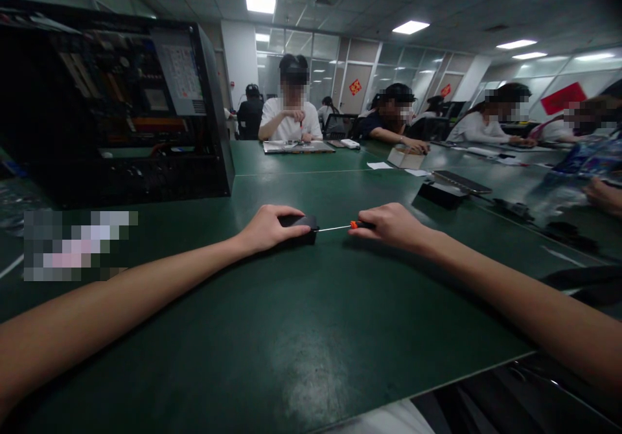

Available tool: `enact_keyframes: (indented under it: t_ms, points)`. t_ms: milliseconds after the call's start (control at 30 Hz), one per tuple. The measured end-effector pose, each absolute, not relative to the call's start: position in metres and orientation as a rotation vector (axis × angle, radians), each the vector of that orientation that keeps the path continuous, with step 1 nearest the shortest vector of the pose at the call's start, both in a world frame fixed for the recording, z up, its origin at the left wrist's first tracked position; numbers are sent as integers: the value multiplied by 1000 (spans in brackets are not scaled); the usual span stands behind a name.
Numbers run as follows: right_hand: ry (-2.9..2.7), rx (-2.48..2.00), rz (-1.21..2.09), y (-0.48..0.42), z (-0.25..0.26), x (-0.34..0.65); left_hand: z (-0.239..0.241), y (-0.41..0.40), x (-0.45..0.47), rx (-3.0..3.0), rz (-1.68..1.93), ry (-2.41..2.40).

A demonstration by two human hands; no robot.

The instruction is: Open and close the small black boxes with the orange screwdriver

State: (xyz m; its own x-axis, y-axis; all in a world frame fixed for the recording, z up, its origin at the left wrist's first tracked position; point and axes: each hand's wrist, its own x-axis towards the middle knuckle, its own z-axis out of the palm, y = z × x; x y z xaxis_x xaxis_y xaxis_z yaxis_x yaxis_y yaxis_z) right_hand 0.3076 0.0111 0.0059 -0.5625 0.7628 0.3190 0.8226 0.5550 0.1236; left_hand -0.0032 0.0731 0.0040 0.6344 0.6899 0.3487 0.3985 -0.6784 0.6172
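My left hand (pixel 272 228) is wrapped round a small black box-like object (pixel 307 232), its thumb along the near side. Much of that object is under the fingers, so I cannot tell its exact kind. In my right hand (pixel 386 222) is a screwdriver (pixel 354 225) with an orange and black handle, held level. Its thin metal shaft points left, and the tip meets the right end of the black object. Whether the tip sits in a screw or a gap is too small to tell. Both hands are just above the green table (pixel 311 317).
An open computer case (pixel 216 110) stands at the left, its boards showing. Beyond my right hand lie a black open box (pixel 442 194), a dark flat device (pixel 461 181) and cables (pixel 515 208). A small carton (pixel 405 157) is farther back. Several people sit across the tables.
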Motion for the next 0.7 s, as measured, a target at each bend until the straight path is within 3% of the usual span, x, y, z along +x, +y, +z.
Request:
enact_keyframes:
  t_ms: [167,700]
  points:
    - [-2604,-1346,-141,17,5,308,3,73,-3,2364,796,848]
    - [-2524,-1349,-478,10,14,315,0,74,-4,2382,808,861]
